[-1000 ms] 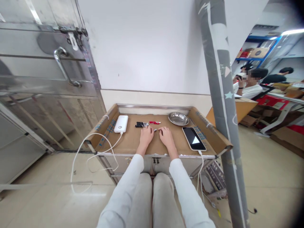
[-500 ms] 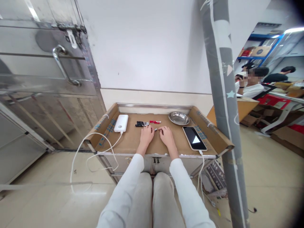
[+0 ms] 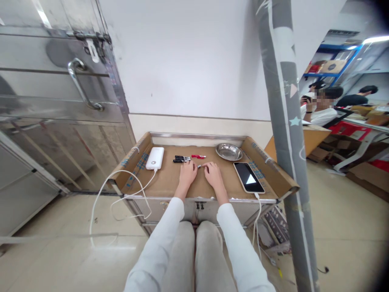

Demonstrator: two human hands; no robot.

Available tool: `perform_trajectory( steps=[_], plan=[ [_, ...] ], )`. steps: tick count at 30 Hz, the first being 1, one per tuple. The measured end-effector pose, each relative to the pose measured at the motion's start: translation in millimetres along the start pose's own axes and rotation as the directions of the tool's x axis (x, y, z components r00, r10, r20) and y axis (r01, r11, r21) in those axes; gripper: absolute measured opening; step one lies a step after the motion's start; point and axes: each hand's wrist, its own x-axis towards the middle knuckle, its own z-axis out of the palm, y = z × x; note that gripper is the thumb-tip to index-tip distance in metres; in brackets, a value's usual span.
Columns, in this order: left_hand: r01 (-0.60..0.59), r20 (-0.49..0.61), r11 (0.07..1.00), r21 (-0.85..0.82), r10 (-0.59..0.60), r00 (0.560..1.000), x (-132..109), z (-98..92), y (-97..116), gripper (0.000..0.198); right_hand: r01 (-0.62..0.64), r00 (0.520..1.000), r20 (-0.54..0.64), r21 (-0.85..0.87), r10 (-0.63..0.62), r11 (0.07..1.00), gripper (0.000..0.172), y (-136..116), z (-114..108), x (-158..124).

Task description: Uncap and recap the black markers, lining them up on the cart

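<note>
My left hand (image 3: 187, 173) and my right hand (image 3: 213, 174) rest side by side on the cardboard-lined tray table (image 3: 170, 180). Between their fingertips they pinch a small grey pen-like piece (image 3: 199, 166); how much of it each hand grips is too small to tell. Just beyond the left hand lie two black pens (image 3: 181, 159), with a red pen (image 3: 198, 156) beside them. A round steel dish (image 3: 229, 151) stands at the back right.
A white power bank (image 3: 154, 157) lies at the left, its cable looping off the table's front. A phone (image 3: 249, 177) lies at the right, also cabled. A steel cabinet (image 3: 57, 93) stands left, a grey padded pillar (image 3: 282, 121) right. People sit in the far right background.
</note>
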Motion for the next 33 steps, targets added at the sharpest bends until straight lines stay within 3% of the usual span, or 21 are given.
perform_trajectory(
  steps=[17,33],
  plan=[
    [-0.021,-0.026,0.999,-0.046,0.02,0.999,0.1,2.9,-2.5,0.019,0.005,1.0,0.002,-0.009,-0.005,1.0,0.025,-0.5,-0.9,-0.3],
    [-0.029,0.013,0.999,-0.039,0.03,0.999,1.2,1.6,-1.1,0.02,0.008,1.0,-0.001,0.009,-0.008,1.0,0.025,2.8,2.2,1.6]
  ],
)
